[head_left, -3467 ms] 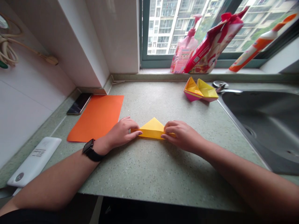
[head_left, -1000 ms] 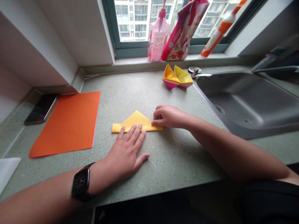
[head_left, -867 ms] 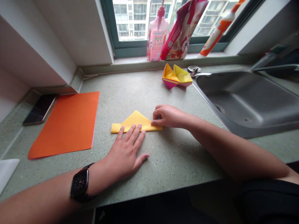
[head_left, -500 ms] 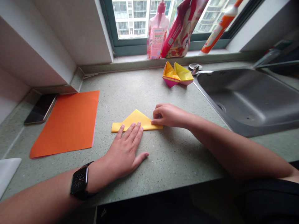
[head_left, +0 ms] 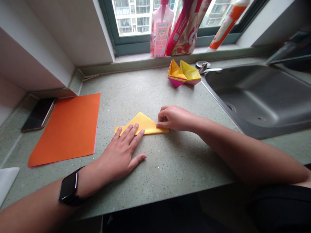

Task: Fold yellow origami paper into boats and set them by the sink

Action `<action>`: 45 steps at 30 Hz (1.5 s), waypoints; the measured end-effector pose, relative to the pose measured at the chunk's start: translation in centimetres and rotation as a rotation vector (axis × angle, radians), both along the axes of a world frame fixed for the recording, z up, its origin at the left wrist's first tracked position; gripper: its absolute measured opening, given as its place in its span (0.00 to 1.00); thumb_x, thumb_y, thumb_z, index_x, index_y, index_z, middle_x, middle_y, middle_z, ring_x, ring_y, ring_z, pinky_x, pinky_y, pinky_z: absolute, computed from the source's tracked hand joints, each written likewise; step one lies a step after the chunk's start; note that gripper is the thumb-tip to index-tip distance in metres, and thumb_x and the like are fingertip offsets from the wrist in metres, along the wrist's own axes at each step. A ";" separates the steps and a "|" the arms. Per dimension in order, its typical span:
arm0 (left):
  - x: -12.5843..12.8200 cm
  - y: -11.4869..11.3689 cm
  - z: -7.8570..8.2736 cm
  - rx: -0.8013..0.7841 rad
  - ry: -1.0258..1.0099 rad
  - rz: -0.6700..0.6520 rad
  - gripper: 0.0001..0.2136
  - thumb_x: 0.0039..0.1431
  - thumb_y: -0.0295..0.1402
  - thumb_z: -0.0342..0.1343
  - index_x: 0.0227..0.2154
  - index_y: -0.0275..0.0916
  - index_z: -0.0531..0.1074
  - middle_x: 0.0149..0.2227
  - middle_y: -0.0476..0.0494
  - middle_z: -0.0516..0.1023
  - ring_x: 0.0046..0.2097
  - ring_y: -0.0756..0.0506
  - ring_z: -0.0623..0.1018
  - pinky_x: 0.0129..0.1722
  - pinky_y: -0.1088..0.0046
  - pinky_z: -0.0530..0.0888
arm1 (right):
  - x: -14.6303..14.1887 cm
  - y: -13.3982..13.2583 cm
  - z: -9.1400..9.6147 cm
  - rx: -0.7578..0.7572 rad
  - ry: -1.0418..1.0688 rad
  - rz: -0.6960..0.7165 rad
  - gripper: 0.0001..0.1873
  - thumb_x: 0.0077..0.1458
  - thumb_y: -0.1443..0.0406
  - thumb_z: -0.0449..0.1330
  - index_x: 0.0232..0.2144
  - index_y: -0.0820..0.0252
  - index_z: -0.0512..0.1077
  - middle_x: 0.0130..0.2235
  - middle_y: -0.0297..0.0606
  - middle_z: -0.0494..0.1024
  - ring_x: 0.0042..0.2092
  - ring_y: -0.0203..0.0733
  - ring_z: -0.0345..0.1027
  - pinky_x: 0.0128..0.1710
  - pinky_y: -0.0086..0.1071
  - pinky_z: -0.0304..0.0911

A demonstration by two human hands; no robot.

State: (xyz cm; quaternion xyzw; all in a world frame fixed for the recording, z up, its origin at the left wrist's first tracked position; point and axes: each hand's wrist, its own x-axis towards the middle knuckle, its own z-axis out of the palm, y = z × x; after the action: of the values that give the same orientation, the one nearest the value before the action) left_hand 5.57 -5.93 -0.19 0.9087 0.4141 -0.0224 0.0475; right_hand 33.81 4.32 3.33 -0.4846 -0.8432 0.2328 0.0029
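1. Laid left hand (head_left: 119, 157) palm down, fingers spread apart, with tips on left part of yellow paper (head_left: 147, 124); stretched thumb out sideways, clear of yellow paper.
2. Curled right hand (head_left: 173, 117) at yellow paper's right part, with thumb tip touching near its end; could not tell whether pinching it or only pressing.
3. Had yellow paper on counter (head_left: 179, 161), between both sets of fingertips, folded into a long strip with a peak pointing away from the grip.
4. Wore watch (head_left: 68, 187) just behind left hand.
5. Saw orange sheet (head_left: 68, 126) to left of left hand, with phone (head_left: 39, 113) just beside its far left edge.
6. Saw boat (head_left: 189, 73), yellow inside and pink outside, beyond right hand, near sink (head_left: 255, 92).
7. Saw pink bottle (head_left: 160, 37), red pouch (head_left: 186, 29) and orange bottle (head_left: 225, 27) farther beyond right hand, on sill (head_left: 136, 58).
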 end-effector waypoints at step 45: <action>3.1 2.8 0.6 -0.033 0.016 -0.153 0.32 0.79 0.53 0.48 0.80 0.50 0.55 0.82 0.35 0.47 0.80 0.26 0.53 0.78 0.41 0.52 | -0.1 0.0 -0.1 0.035 -0.018 0.027 0.08 0.62 0.61 0.67 0.31 0.58 0.83 0.42 0.43 0.82 0.38 0.43 0.72 0.37 0.36 0.61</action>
State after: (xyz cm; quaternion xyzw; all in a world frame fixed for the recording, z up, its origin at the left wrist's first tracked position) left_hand 8.69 -3.17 0.38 0.9366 0.3433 -0.0400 0.0573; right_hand 33.72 4.34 3.19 -0.4752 -0.8536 0.2136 0.0006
